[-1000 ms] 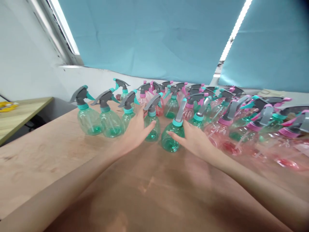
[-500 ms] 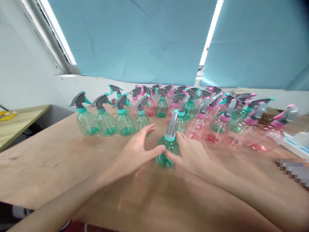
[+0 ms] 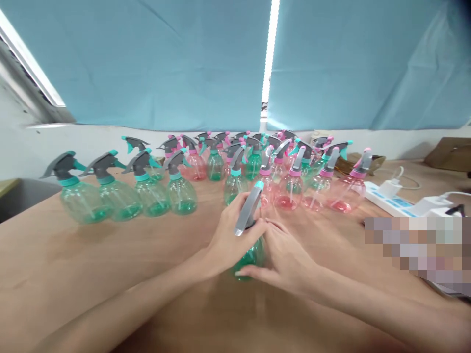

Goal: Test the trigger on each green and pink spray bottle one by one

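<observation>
A green spray bottle (image 3: 253, 256) with a grey trigger head stands on the wooden table in front of me. My left hand (image 3: 235, 230) is wrapped around its neck, just under the spray head, with the thumb across the near side. Lower down, my right hand (image 3: 290, 250) grips the bottle's body from the right, its thumb along the near lower side. The two hands meet at the bottle's right shoulder. The far fingers of both hands are partly hidden. Beyond the left hand, a row of green spray bottles (image 3: 183, 196) stands upright.
Green and pink spray bottles (image 3: 289, 191) crowd the back of the table (image 3: 73, 274). To the right lie a white power strip (image 3: 386, 198) with plugged-in adapters and a pixelated patch. A brown bag or box (image 3: 447, 154) sits at the far right, before the blue curtain (image 3: 165, 63).
My left hand has moved from beside the bottle onto its neck and closed there. My right hand stays on the body. The view has turned to the right.
</observation>
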A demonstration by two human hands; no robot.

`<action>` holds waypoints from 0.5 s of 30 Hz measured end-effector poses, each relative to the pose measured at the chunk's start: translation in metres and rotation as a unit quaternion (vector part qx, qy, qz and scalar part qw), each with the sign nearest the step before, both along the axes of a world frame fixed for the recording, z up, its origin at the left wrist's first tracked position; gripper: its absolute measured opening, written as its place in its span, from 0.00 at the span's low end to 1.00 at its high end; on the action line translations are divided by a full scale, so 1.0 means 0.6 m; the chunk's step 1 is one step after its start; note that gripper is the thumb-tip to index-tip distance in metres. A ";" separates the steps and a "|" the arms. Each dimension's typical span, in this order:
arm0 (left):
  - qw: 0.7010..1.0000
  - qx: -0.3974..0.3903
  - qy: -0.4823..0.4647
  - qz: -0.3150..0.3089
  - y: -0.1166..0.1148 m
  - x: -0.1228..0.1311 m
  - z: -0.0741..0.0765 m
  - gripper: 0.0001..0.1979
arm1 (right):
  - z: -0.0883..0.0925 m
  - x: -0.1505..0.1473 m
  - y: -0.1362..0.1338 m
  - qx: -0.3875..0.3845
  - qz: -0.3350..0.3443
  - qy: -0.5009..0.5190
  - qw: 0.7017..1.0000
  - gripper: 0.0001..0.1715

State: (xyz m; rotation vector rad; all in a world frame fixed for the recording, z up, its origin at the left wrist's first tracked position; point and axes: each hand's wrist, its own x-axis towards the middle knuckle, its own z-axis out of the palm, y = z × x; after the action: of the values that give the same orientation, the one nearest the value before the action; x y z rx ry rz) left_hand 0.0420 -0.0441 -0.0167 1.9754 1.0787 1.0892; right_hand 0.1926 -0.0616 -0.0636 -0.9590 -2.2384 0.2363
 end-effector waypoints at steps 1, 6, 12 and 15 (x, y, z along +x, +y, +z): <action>1.000 -0.001 0.005 -0.003 0.002 0.001 0.001 0.14 | -0.004 0.010 0.004 -0.012 0.020 -0.010 1.000 0.33; 1.000 -0.013 0.014 0.004 0.016 -0.005 0.010 0.15 | -0.036 0.060 0.035 -0.056 0.016 -0.060 0.996 0.34; 0.999 -0.006 0.028 0.018 0.042 -0.018 0.022 0.15 | -0.076 0.083 0.078 -0.061 -0.003 -0.073 0.996 0.28; 0.998 -0.029 0.050 0.003 0.048 -0.024 0.027 0.14 | -0.080 0.072 0.094 -0.051 0.015 -0.078 0.996 0.23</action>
State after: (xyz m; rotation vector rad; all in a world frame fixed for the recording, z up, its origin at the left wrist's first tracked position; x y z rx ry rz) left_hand 0.0275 -0.0154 -0.0008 1.9998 1.1563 0.9611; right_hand 0.2358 -0.0053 -0.1117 -1.0291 -2.4045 0.3015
